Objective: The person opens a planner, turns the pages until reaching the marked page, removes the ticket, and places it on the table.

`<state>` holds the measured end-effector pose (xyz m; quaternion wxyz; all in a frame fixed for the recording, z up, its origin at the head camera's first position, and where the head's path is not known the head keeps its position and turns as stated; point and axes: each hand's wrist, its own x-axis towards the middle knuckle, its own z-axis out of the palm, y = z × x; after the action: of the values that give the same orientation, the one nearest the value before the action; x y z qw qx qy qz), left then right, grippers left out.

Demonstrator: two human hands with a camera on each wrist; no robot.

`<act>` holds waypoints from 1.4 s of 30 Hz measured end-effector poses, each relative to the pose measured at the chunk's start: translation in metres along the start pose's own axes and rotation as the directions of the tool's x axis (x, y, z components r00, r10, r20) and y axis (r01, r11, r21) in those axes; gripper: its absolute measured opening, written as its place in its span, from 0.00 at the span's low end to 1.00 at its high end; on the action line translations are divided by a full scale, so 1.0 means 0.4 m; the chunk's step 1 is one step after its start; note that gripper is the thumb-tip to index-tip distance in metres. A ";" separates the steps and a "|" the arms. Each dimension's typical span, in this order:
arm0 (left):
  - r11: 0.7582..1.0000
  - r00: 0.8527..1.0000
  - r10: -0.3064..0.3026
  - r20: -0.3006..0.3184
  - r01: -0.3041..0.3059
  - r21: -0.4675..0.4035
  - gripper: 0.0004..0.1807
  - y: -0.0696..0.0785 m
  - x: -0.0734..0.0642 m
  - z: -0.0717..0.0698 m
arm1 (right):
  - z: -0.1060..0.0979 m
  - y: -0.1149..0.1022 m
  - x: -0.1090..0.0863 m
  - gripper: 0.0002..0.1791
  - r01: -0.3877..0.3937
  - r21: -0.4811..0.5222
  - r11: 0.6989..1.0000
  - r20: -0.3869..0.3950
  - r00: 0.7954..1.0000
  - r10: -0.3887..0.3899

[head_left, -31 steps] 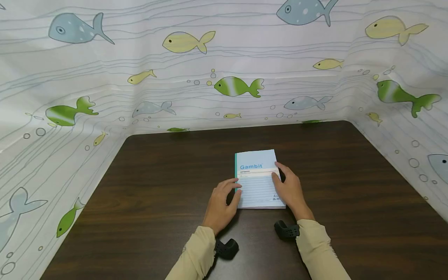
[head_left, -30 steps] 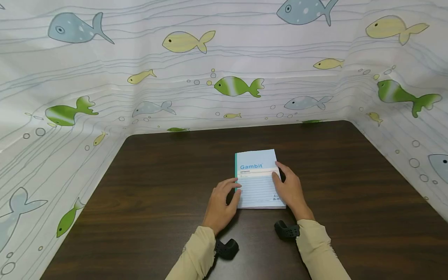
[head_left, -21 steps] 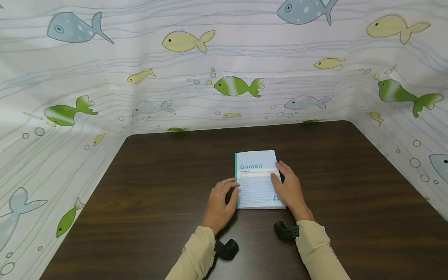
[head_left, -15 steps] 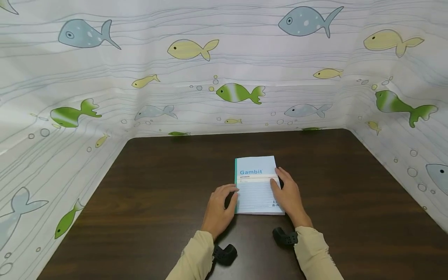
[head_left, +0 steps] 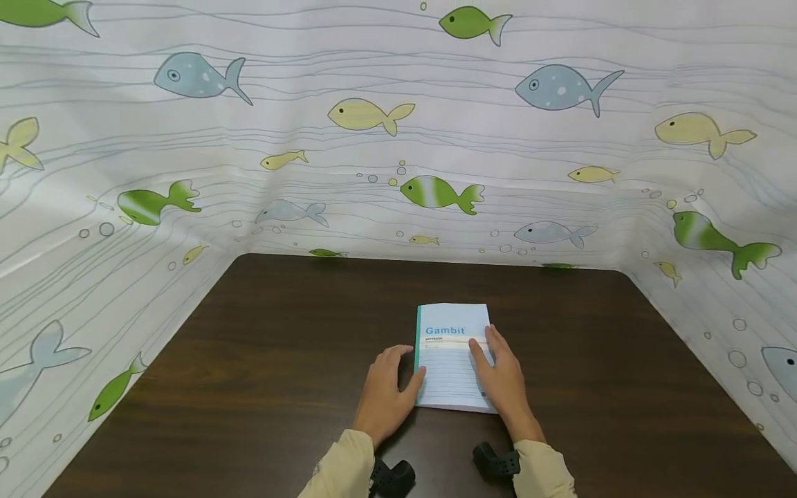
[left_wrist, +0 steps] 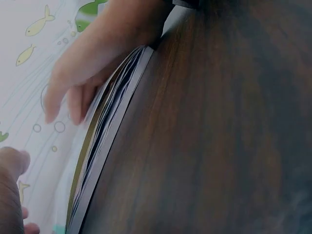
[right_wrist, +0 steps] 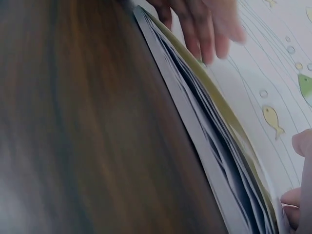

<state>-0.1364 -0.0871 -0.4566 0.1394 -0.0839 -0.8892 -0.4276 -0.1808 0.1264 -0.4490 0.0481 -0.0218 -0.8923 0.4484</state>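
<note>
A light blue "Gambit" notebook (head_left: 450,379) with a teal spine lies closed on the dark table. My left hand (head_left: 385,395) rests beside the spine, fingers loosely bent and apart from it; the thumb tip overlaps the cover's left edge. On the other side, my right hand (head_left: 503,379) lies along the right edge, its thumb over the cover and its fingers extended; whether it presses is unclear. Both wrist views show the notebook's page edges (left_wrist: 109,131) slightly fanned. The left wrist view has the right hand (left_wrist: 105,46) reaching over the notebook's far corner.
A brown wood-grain table (head_left: 280,360) spreads around the notebook. White fabric printed with fish (head_left: 349,207) encloses it at the back and both sides. Black wrist cameras (head_left: 394,477) sit below each hand, beside beige sleeves (head_left: 542,470).
The head view has tilted up, so everything sits lower in it. My left fingers have drawn back from the spine. My right thumb has shifted farther left over the cover.
</note>
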 end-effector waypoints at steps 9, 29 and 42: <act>0.993 0.998 0.011 0.057 -0.018 0.117 0.41 -0.008 0.010 0.000 | 0.063 -0.030 0.002 0.39 0.096 -0.056 0.994 -0.012 0.995 -0.097; 0.968 0.933 0.101 0.347 -0.173 0.184 0.61 -0.034 0.047 -0.023 | 0.061 -0.034 -0.004 0.34 0.050 0.141 0.989 -0.078 0.996 -0.039; 0.948 0.921 0.154 0.359 -0.241 0.209 0.65 -0.049 0.047 -0.026 | 0.060 -0.040 0.004 0.30 0.019 0.179 0.984 -0.096 0.995 -0.001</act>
<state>-0.1575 -0.1067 -0.4588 0.0370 -0.2277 -0.9333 -0.2753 -0.1847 0.0977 -0.4502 0.0948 -0.0344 -0.8450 0.5251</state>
